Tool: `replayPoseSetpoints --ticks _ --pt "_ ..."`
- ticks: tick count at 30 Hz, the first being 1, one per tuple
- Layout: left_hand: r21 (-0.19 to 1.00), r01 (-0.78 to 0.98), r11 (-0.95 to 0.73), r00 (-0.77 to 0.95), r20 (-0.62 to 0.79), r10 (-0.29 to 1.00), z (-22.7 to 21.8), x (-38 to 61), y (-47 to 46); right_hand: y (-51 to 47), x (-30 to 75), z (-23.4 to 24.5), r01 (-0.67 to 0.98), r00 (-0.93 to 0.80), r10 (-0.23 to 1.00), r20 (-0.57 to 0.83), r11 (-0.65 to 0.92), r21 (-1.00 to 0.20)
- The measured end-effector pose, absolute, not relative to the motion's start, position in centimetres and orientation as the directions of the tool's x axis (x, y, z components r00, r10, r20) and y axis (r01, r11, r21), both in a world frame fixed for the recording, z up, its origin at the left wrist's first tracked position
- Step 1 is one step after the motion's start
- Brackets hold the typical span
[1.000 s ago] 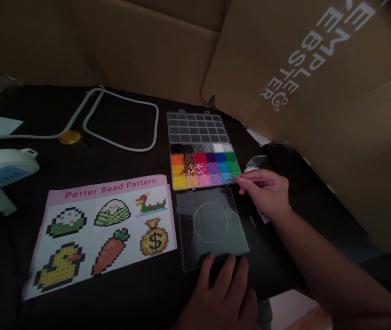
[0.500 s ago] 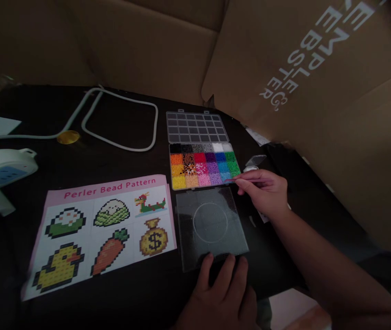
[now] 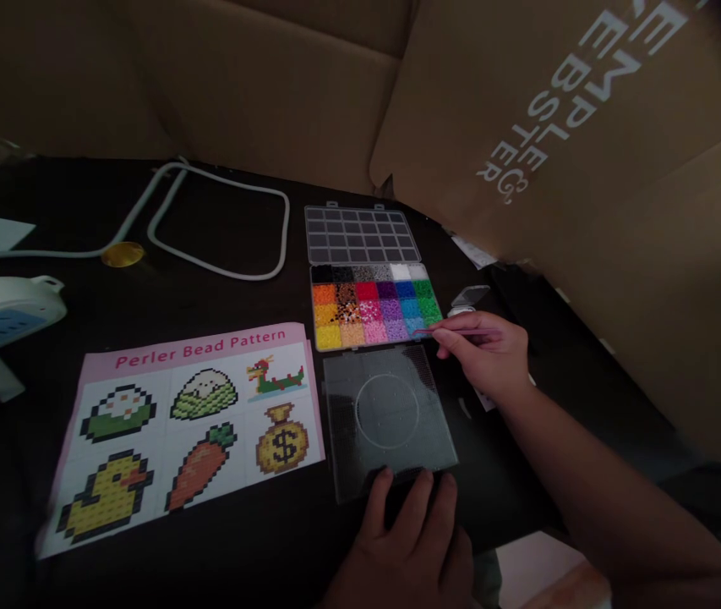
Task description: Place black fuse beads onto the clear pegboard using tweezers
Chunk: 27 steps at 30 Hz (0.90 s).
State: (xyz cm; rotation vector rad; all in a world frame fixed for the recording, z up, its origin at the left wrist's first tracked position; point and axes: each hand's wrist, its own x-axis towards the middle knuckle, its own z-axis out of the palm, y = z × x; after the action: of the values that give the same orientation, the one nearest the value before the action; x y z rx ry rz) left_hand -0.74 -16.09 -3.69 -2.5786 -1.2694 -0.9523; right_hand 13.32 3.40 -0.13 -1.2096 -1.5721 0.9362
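My right hand (image 3: pixel 487 351) is closed on pink tweezers (image 3: pixel 461 331), whose tips reach over the light blue compartment at the near right corner of the bead box (image 3: pixel 376 304). Beads sorted by colour fill the box, and its clear lid (image 3: pixel 363 235) lies folded back behind it. In front of the box lies a clear square pegboard (image 3: pixel 391 423) with a circle in its middle. The fingers of my left hand (image 3: pixel 407 537) are spread, with their tips on the pegboard's near edge. Whether the tweezers hold a bead is too small to tell.
Left of the pegboard lies a Perler Bead Pattern sheet (image 3: pixel 201 351). Farther left are a white power strip (image 3: pixel 8 309), a grey cable (image 3: pixel 217 272) and a yellow round object (image 3: pixel 122 254). A small open clear container (image 3: pixel 469 298) stands beside the box. Cardboard walls (image 3: pixel 271 93) enclose the table.
The view has shifted very slightly. Both hands, the tweezers and the pegboard keep nearly the same positions.
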Motion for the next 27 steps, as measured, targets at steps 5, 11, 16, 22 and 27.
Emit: replayPoseSetpoints --ticks 5,11,16,22,27 --pt "0.165 0.751 -0.639 0.448 0.584 0.677 -3.75 -0.75 -16.08 3.45 13.38 -0.14 0.286 -0.094 0.972 0.214 0.232 -0.93" --pt "0.168 0.748 -0.642 0.443 0.594 0.671 -3.83 -0.69 -15.94 3.44 13.46 -0.36 0.292 -0.095 0.972 0.216 0.235 -0.927" --pt "0.174 0.745 -0.644 0.44 0.597 0.67 -3.89 -0.64 -15.91 3.44 13.48 -0.24 0.293 -0.081 0.975 0.208 0.223 -0.93" --pt "0.169 0.75 -0.639 0.441 0.592 0.674 -3.74 -0.66 -15.96 3.44 13.37 -0.05 0.297 -0.059 0.978 0.198 0.206 -0.932" --pt "0.165 0.755 -0.635 0.436 0.597 0.673 -3.85 -0.61 -16.03 3.46 13.35 -0.15 0.288 -0.069 0.978 0.197 0.209 -0.935"
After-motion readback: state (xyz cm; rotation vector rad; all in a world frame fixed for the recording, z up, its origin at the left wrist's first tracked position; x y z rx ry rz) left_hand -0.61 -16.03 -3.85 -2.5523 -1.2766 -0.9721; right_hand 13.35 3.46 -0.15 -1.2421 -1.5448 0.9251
